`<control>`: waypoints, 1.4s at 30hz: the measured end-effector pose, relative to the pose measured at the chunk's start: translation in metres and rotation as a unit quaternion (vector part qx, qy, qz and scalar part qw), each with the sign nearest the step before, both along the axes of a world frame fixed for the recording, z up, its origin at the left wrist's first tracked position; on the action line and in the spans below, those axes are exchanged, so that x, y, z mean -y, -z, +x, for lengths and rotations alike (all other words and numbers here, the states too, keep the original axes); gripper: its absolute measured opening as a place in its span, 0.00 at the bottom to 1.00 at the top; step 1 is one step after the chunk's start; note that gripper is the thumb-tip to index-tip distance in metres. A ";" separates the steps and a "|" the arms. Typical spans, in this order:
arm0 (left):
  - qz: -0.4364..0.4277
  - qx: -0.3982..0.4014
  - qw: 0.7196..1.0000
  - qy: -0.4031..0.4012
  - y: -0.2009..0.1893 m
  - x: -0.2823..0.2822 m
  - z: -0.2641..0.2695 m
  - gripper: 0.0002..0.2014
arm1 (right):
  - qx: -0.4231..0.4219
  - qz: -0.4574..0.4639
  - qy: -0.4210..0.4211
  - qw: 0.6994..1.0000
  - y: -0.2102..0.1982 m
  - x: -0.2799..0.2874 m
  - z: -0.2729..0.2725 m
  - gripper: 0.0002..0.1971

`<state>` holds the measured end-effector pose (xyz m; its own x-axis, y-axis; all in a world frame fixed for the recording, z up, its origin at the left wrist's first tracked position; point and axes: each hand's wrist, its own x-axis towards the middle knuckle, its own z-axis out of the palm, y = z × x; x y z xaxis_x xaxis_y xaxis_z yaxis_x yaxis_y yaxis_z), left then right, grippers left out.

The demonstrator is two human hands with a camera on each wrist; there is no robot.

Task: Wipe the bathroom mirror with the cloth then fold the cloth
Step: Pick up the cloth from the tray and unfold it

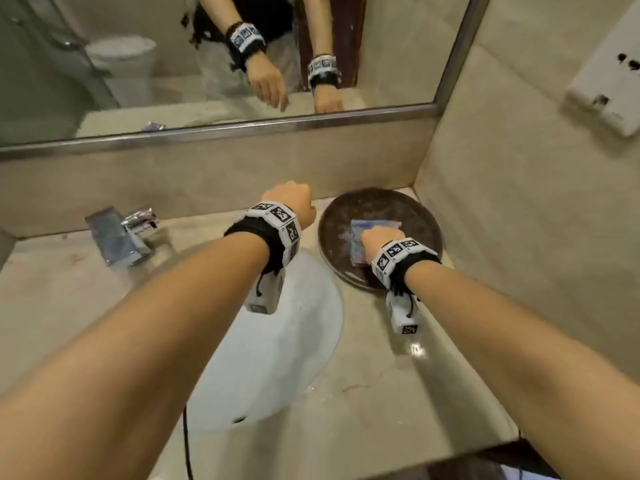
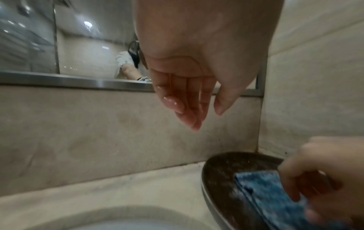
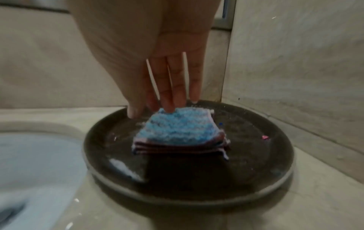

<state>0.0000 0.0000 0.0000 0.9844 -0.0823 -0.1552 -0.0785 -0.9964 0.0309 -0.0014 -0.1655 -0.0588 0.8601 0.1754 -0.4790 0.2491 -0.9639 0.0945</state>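
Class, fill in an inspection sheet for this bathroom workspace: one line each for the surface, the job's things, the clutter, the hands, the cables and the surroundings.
Surface: beige stone countertop with a white basin set into it.
Job's things: folded blue cloth lies on a dark round tray in the corner; mirror above the backsplash.
Clutter: small specks on the tray; a small crumpled item reflected in the mirror, unclear what.
Hands: right hand rests its straight fingertips on the cloth; left hand hangs above the counter, fingers relaxed, holding nothing.
Cables: a thin dark cord at the counter's front edge.
Surroundings: chrome tap, tiled walls, white wall fixture.
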 end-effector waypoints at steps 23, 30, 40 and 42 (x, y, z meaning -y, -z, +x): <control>-0.064 0.012 0.998 0.010 -0.060 0.037 0.001 0.16 | 0.120 0.263 0.057 0.956 -0.113 0.018 0.050 0.09; -0.283 0.058 0.957 -0.035 -0.117 0.032 0.002 0.20 | 0.206 0.284 0.002 0.936 -0.224 0.000 0.038 0.10; -0.508 0.102 0.852 -0.072 -0.205 -0.006 -0.008 0.08 | 0.288 0.339 0.024 0.895 -0.321 -0.034 0.023 0.10; -0.583 0.083 0.804 -0.082 -0.220 -0.014 -0.014 0.10 | 0.274 0.388 0.055 0.878 -0.330 -0.040 0.022 0.11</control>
<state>-0.0138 0.0140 0.2204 0.9961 0.0567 0.0678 -0.0482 -0.2947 0.9544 0.0207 -0.1254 0.2716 0.9564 0.1671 0.2395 0.2724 -0.8059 -0.5257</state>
